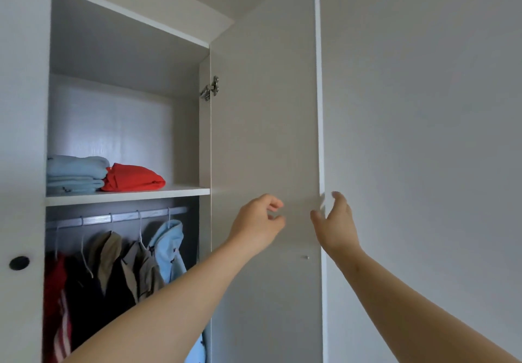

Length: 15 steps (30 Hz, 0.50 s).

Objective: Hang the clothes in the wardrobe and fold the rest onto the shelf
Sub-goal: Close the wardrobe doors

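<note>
The white shelf point(127, 194) bears a pale blue stack point(74, 173) and a red garment point(132, 177). On the silver rail point(118, 217) hang a red piece with white stripes point(59, 306), a black one point(82, 292), a khaki one point(108, 249) and a pale blue hoodie point(169, 247). The door point(262, 108) is greyish beige and the knob point(19, 263) is black.

Open wardrobe point(127, 49), head view. At the left end of the shelf point(127, 194), a stack of folded light-blue garments point(74, 173) touches a folded red garment point(132, 179) on its right. Below, hung clothes point(113, 261) on hangers fill the rail point(118, 217). The left hand point(258, 221), fingers loosely curled and holding nothing, is before the inner face of the open door point(265, 122). The right hand point(336, 221) has its blurred fingers point(337, 197) at the door's free edge; grip or mere touch cannot be told.
</note>
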Each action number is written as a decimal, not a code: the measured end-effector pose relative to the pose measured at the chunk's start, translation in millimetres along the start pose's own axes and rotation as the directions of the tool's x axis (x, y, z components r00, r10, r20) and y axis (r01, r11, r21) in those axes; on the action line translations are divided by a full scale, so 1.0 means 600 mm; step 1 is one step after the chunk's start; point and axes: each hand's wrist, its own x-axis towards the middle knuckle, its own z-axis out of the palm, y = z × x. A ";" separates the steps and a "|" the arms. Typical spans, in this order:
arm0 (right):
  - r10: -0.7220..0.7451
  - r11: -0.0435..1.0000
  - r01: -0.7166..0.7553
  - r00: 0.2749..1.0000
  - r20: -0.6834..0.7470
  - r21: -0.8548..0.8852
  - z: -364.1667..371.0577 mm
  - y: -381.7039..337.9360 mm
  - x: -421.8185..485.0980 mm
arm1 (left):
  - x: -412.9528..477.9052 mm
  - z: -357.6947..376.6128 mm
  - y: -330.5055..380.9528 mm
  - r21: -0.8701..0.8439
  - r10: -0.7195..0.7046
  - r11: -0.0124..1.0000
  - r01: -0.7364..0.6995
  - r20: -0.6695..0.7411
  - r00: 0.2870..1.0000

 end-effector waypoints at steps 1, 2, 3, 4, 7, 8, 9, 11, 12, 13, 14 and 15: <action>0.038 0.996 -0.041 0.999 0.038 0.078 0.008 0.003 0.011 | 0.002 0.003 -0.006 -0.017 -0.004 1.000 0.003 -0.004 1.000; 0.079 0.983 -0.090 0.994 0.075 0.159 0.015 0.006 0.021 | 0.006 0.004 -0.013 -0.037 -0.007 0.999 0.007 -0.014 1.000; 0.112 0.965 -0.131 0.989 0.093 0.229 0.024 0.008 0.029 | 0.010 0.000 -0.022 -0.057 -0.008 0.998 0.006 -0.032 0.999; 0.127 0.949 -0.143 0.989 0.076 0.281 0.031 0.012 0.033 | 0.014 -0.005 -0.030 -0.072 -0.008 0.997 0.004 -0.055 0.998; 0.092 0.925 -0.084 0.996 -0.004 0.371 0.051 0.022 0.042 | 0.024 -0.029 -0.053 -0.110 -0.005 0.994 -0.011 -0.149 0.989; 0.084 0.912 -0.083 0.996 0.015 0.401 0.057 0.023 0.040 | 0.025 -0.038 -0.056 -0.129 -0.006 0.991 -0.017 -0.172 0.985; 0.067 0.894 -0.083 0.996 0.051 0.440 0.067 0.020 0.034 | 0.026 -0.047 -0.060 -0.139 -0.001 0.990 -0.027 -0.197 0.980; -0.010 0.852 -0.057 0.992 0.124 0.520 0.081 0.003 0.013 | 0.025 -0.067 -0.061 -0.134 0.013 0.990 -0.047 -0.245 0.970; -0.061 0.843 -0.029 0.987 0.149 0.537 0.090 -0.006 0.003 | 0.022 -0.078 -0.062 -0.130 0.014 0.990 -0.052 -0.271 0.962; -0.117 0.842 0.008 0.979 0.168 0.540 0.101 -0.015 -0.007 | 0.018 -0.090 -0.063 -0.125 0.015 0.991 -0.055 -0.302 0.953; -0.161 0.838 0.039 0.971 0.178 0.544 0.111 -0.025 -0.016 | 0.013 -0.101 -0.063 -0.117 0.018 0.991 -0.060 -0.330 0.944; -0.191 0.828 0.062 0.966 0.175 0.558 0.123 -0.035 -0.023 | 0.007 -0.114 -0.064 -0.102 0.029 0.992 -0.070 -0.356 0.934</action>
